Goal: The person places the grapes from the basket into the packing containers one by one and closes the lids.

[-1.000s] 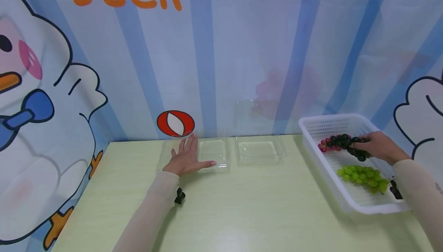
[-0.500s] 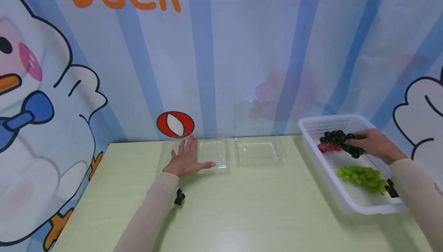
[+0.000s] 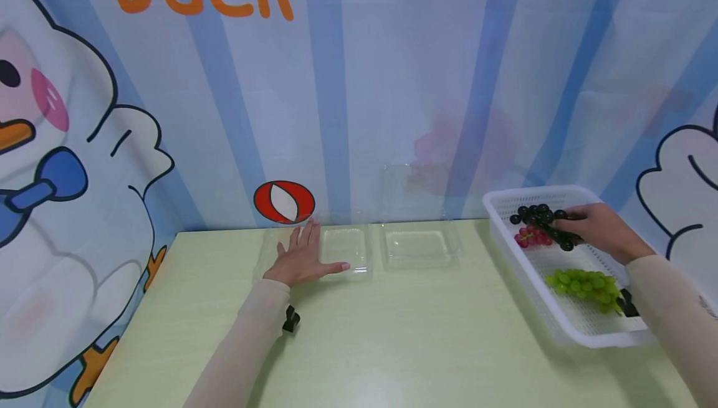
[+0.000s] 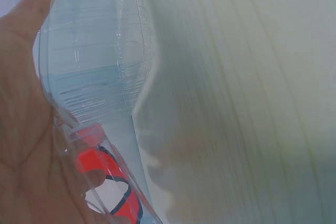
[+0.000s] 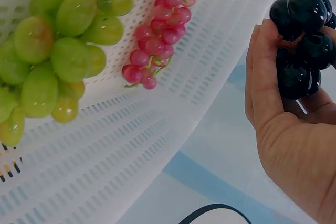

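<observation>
My right hand grips a bunch of black grapes over the far part of a white plastic basket. In the right wrist view, the fingers curl round the black grapes. Below them in the basket lie a small bunch of pink grapes and a bunch of green grapes. On the left, my left hand rests with fingers spread on a clear plastic box. Its transparent wall shows beside the palm in the left wrist view.
Another clear plastic box stands just right of the left one, its lid raised at the back. A pale wooden table carries everything. Behind its far edge hangs a blue-striped cloth with cartoon ducks.
My right hand has shifted left and slightly up with the black grapes, from lower in the basket to above the pink bunch. My left hand has stayed in place.
</observation>
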The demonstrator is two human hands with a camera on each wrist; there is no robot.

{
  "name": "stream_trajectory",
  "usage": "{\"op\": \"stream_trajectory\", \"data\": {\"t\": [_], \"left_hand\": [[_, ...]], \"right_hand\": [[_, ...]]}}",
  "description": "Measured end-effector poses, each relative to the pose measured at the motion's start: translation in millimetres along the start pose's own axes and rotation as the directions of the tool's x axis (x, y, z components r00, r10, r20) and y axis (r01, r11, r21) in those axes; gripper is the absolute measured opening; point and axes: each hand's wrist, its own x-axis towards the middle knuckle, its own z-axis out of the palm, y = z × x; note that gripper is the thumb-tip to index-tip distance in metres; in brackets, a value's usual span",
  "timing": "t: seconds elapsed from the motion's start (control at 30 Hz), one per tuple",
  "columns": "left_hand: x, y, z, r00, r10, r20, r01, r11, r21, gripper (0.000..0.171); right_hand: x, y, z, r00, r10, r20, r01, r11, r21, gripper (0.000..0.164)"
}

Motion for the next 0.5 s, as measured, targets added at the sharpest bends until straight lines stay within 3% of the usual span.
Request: {"op": "stream_trajectory", "data": {"t": [0.5], "left_hand": [[-1.8,0.6,-1.6,1.0,0.001,0.009,-0.001,1.0,-0.009,0.132]], "right_hand": [[4,-20,2,1.0,-0.022,0.001,0.022,0.999,0.031,0.08]]}}
